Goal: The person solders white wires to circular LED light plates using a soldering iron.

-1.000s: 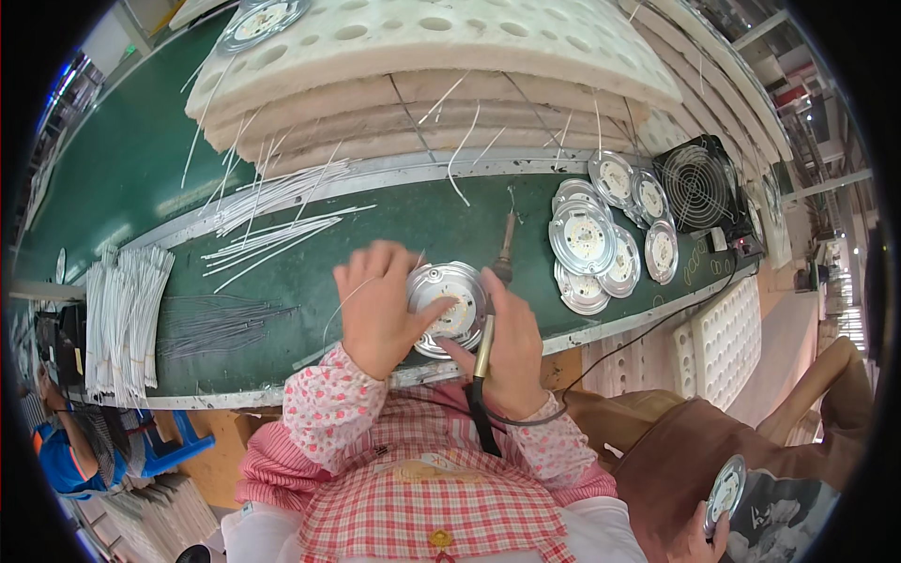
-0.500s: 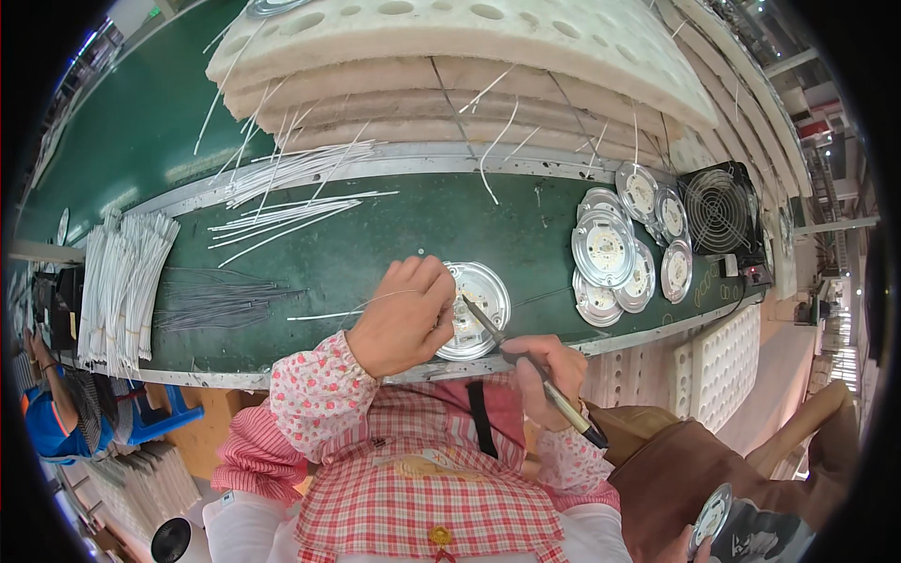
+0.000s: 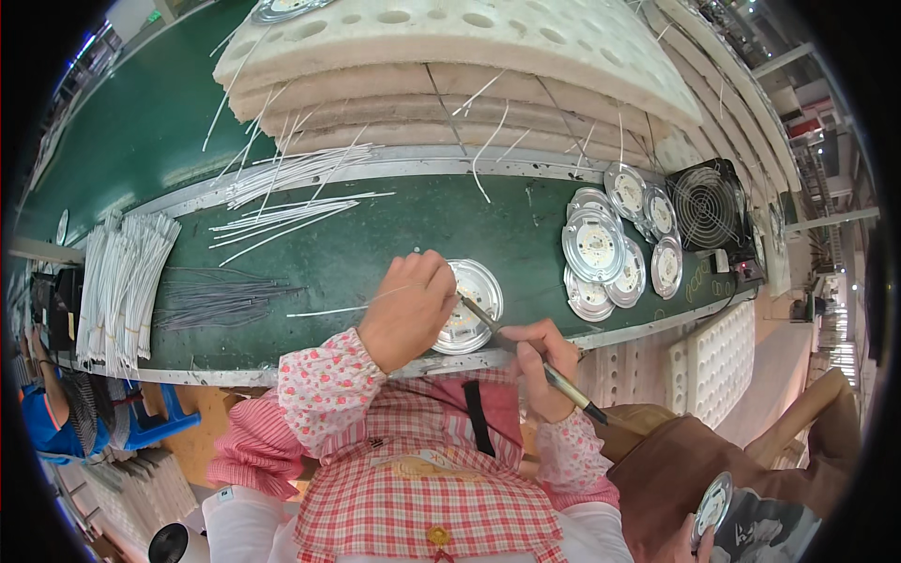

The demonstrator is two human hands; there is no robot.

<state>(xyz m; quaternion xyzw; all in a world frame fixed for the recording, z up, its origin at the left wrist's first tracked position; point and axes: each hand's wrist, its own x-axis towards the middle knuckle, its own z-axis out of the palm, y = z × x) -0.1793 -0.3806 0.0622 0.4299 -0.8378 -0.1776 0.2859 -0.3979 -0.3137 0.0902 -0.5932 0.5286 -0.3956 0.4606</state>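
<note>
A round silver lamp disc (image 3: 485, 284) with a pale centre board lies near the front edge of the green bench. My left hand (image 3: 405, 314) rests on the disc's left side with its fingers closed in a pinch. From that hand a thin white wire (image 3: 328, 311) trails out to the left; its end at the fingertips is hidden. My right hand (image 3: 546, 361) grips a soldering iron (image 3: 574, 392) like a pen. The iron slants up and left, its tip at the disc's centre beside my left fingers.
Several finished-looking discs (image 3: 596, 246) pile at the right, beside a black fan (image 3: 706, 208). On the left lie a thick white wire bundle (image 3: 127, 291), dark wires (image 3: 225, 302) and loose white wires (image 3: 282, 214). Foam trays (image 3: 450, 52) stack behind. A co-worker's hand (image 3: 690, 540) holds another disc.
The view has shifted slightly. The iron's handle has tilted a little in my right hand, while its tip stays at the disc's centre. My left hand keeps its place on the disc.
</note>
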